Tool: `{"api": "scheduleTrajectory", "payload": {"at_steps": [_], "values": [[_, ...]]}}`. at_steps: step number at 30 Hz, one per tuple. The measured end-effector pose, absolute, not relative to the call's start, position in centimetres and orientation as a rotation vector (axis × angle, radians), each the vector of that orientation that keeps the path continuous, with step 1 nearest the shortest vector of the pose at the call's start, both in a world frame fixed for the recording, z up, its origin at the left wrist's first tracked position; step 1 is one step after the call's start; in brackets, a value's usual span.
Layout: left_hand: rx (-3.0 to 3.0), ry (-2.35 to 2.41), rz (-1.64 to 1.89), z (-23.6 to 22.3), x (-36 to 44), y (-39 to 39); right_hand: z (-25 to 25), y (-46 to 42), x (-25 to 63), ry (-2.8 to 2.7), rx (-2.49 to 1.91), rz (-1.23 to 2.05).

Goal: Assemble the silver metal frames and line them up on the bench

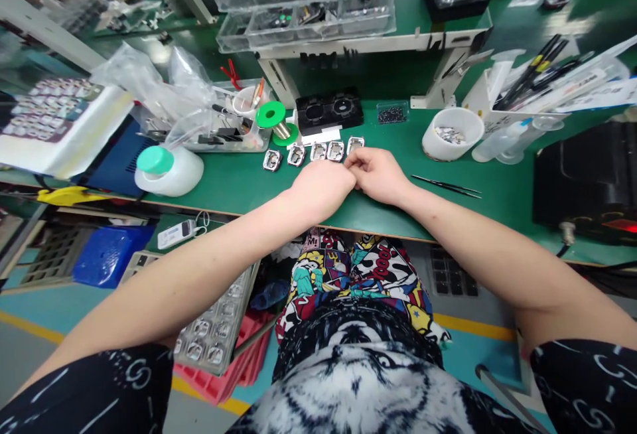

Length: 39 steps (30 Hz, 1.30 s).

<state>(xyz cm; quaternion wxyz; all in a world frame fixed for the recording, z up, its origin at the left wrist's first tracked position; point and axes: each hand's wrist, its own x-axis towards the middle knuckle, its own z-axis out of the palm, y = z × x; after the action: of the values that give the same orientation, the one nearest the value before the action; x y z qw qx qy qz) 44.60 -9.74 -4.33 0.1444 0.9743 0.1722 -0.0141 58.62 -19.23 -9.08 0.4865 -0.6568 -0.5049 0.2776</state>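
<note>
- Five small metal cases (296,155) lie in a row on the green tabletop (239,185), in the upper middle of the frame, just beyond the fingers; the rightmost lies nearest the right hand (381,175), and whether they touch cannot be told.
- The left hand (323,187) is curled with its back to the camera, partly covering the lower edges of the middle cases; its fingers are hidden, so their opening and anything in them cannot be told.
- The right hand's fingers are bent and narrow, drawn in against the left hand at the center of the frame; whether something small sits between them cannot be made out.
- Both forearms come in from the lower corners and meet in front of the body, the wrists low over the tabletop's near edge.
- Right of the right hand lie black tweezers (446,186), well apart from the cases, with a white tub (452,134) beyond.
- A green solder spool (271,115) stands just behind the cases' left end.
- The black equipment (587,182) at the right is cut off by the frame.
</note>
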Motion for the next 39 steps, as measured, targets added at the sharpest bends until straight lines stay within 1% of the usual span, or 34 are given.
{"api": "scheduleTrajectory", "payload": {"at_steps": [12,16,22,28,35,39], "values": [[2.841,0.5,-0.037,-4.5,44.9,-10.2,-9.6,-19.0,58.4,-1.183,-1.593,0.699],[2.89,0.49,-0.073,-3.7,44.9,-10.4,-9.5,-19.1,58.4,-1.19,-1.606,0.675],[3.023,0.263,-0.005,-2.4,43.4,-9.9,-9.1,-19.5,58.4,-1.313,-1.602,0.591],[2.885,0.057,-0.276,-1.8,43.8,-8.2,-9.3,-19.3,58.8,-1.3,-1.587,0.61],[3.027,0.135,-0.491,-1.4,45.2,-9.2,-9.2,-19.2,59.0,-1.204,-1.573,0.733],[3.116,0.125,-0.564,-1.2,45.5,-9.9,-9.1,-19.1,59.1,-1.18,-1.563,0.745]]}}
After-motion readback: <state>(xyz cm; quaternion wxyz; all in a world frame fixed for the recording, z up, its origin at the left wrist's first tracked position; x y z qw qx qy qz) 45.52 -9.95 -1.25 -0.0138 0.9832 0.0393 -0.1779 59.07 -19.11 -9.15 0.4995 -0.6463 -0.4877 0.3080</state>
